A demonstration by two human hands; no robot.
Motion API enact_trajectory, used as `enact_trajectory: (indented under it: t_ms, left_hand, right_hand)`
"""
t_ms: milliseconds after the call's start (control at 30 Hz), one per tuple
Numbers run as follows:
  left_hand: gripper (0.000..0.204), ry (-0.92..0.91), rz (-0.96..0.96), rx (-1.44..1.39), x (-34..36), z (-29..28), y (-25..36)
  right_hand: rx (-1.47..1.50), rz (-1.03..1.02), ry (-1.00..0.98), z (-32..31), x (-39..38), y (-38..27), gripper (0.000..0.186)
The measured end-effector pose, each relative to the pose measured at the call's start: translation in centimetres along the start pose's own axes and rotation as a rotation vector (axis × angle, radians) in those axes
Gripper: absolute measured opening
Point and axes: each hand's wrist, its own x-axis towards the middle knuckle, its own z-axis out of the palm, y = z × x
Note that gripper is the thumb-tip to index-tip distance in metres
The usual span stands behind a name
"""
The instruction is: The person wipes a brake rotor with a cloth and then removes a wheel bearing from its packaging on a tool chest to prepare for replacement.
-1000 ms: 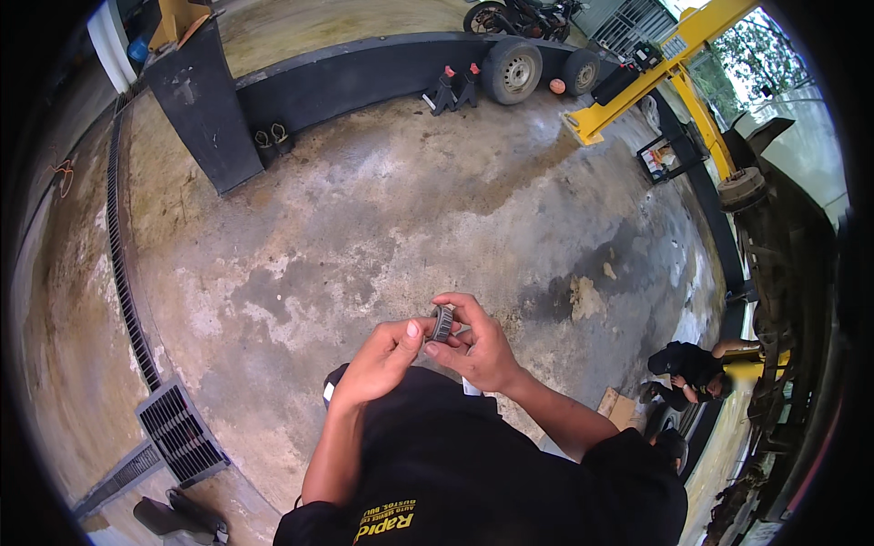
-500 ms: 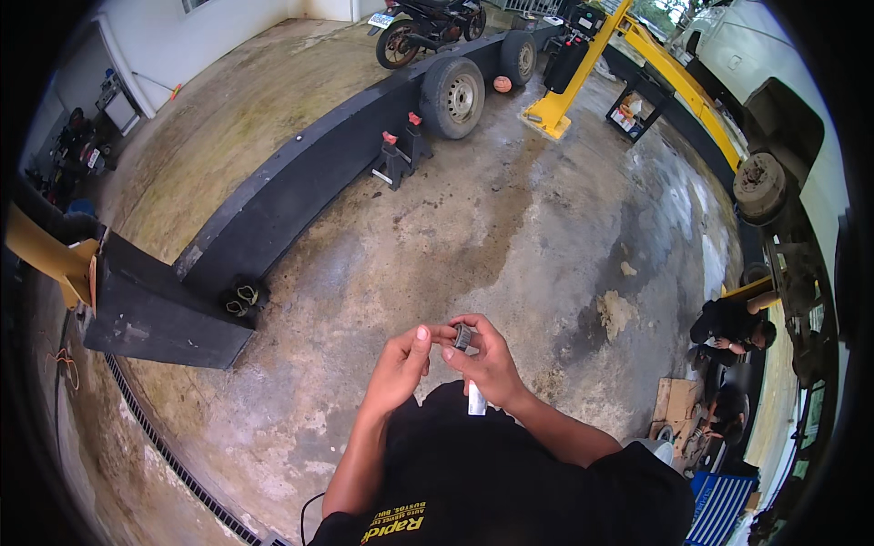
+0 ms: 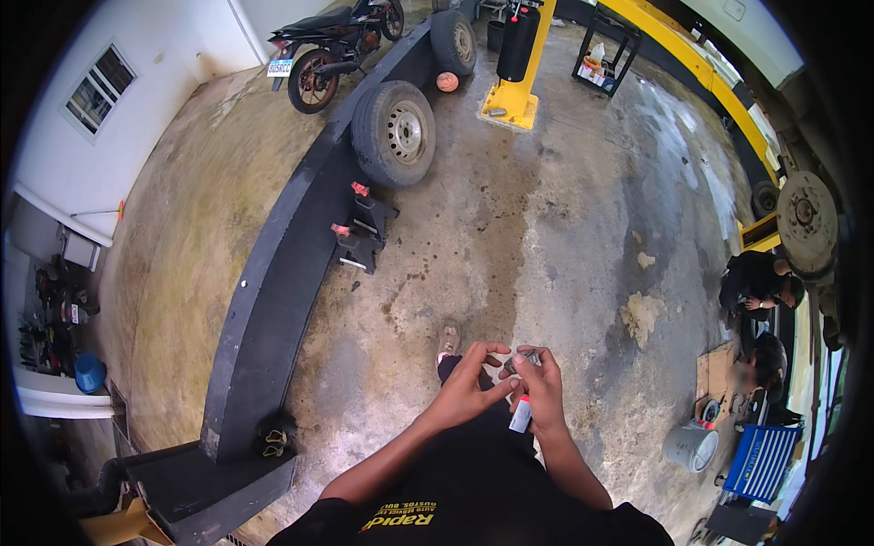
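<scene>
Before my torso, my right hand (image 3: 543, 387) pinches a small dark grey ribbed metal piece (image 3: 522, 363) between thumb and fingers. The same hand also keeps a small white tube with a red end (image 3: 521, 415) against its palm, pointing down. Close on the left, my left hand (image 3: 469, 386) is open, its thumb and fingers curved and spread apart toward the metal piece. Whether a left fingertip touches the piece, I cannot tell. My foot in a shoe (image 3: 449, 338) shows on the concrete floor beyond my hands.
Left stands a low black wall (image 3: 273, 309) with jack stands (image 3: 358, 232) and a tyre (image 3: 396, 135) alongside. A yellow lift post (image 3: 521, 96) rises ahead. Right are a crouching person (image 3: 757, 284), a grey bucket (image 3: 689, 449), a blue tool chest (image 3: 763, 462) and a raised vehicle's wheel hub (image 3: 807, 223).
My view has turned left and I have moved forward, with a foot now showing. My left fingers have spread wider, while my right hand keeps the metal piece and the tube.
</scene>
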Motion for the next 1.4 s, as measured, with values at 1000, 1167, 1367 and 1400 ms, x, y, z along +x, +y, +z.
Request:
enact_trajectory:
  t_ms: [1000, 1167, 1367, 1400]
  left_hand:
    - [0.036, -0.028, 0.001, -0.274, 93.8, -49.6, 19.1]
    - [0.033, 0.103, 0.042, -0.336, 107.1, -53.5, 20.7]
    - [0.03, 0.325, 0.197, -0.369, 119.8, -61.1, 26.5]
    - [0.03, 0.339, 0.222, -0.342, 122.3, -62.6, 27.4]
  right_hand:
    - [-0.235, -0.214, -0.156, 24.1, 89.8, -47.6, 0.029]
    - [-0.333, -0.292, -0.23, 25.2, 104.0, -54.9, 0.023]
    - [-0.442, -0.358, -0.368, 31.9, 118.4, -66.6, 0.025]
    - [-0.446, -0.398, -0.377, 33.0, 120.8, -68.3, 0.024]
